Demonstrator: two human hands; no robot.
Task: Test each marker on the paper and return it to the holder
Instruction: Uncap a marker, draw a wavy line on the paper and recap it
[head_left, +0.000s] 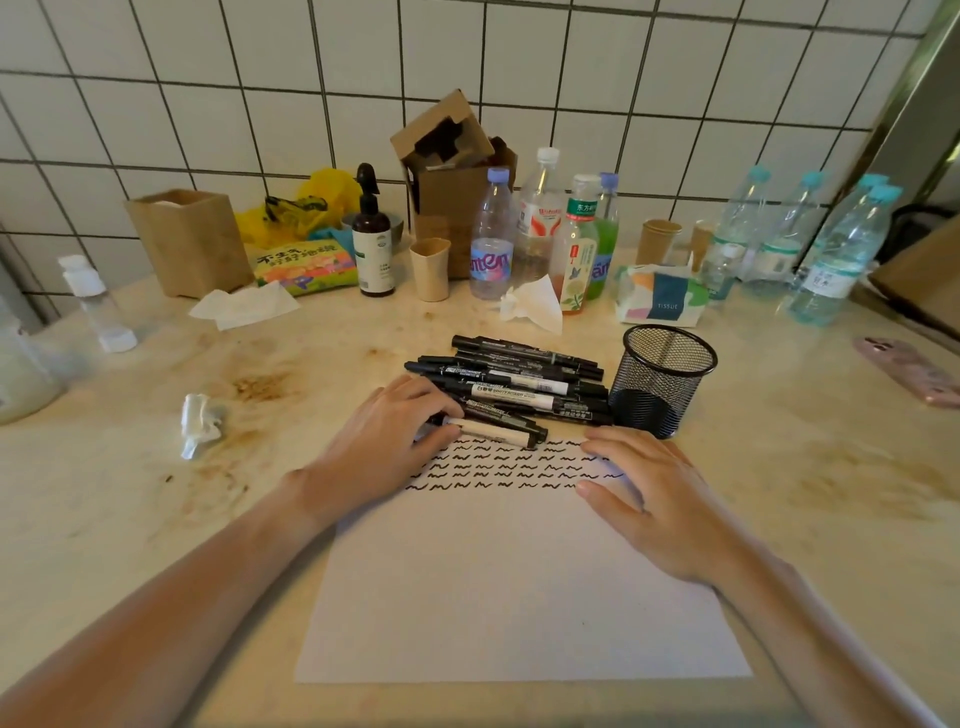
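The white marker (493, 432) lies at the top of the paper (519, 597), beside the marker pile (519, 379). It looks light, hard and smooth, best held mid-barrel. The left hand (384, 441) pinches its end. The right hand (649, 499) lies flat, fingers straight, near the mesh holder (662, 379).

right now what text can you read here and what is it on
"TISSUE": tissue pack
"WHITEBOARD": white marker in the pile
"东方": green-capped tea bottle
"不生气": colourful packet
Partly hidden letters, roughly "anten": purple-capped bottle
Red-label bottle, pump bottle, other markers: print too small or blurred.
Paper: only squiggles, no words.
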